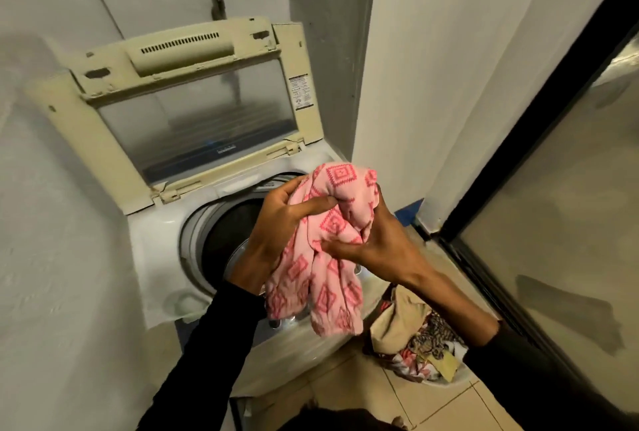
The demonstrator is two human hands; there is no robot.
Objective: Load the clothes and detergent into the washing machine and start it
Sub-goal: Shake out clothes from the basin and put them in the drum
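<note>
A white top-loading washing machine (155, 257) stands in front of me with its yellowed lid (193, 102) raised against the wall. Its dark drum opening (228, 237) is partly hidden behind my hands. I hold a bunched pink cloth with a red diamond pattern (328, 257) above the machine's front right part. My left hand (280, 223) grips its left side and my right hand (377, 244) clasps its right side. Both ends of the cloth hang down over the machine's front edge. No detergent is in view.
A heap of mixed clothes (415, 340) lies in a basket on the tiled floor to the right of the machine. A dark-framed glass door (539, 188) runs along the right. A wall stands close on the left.
</note>
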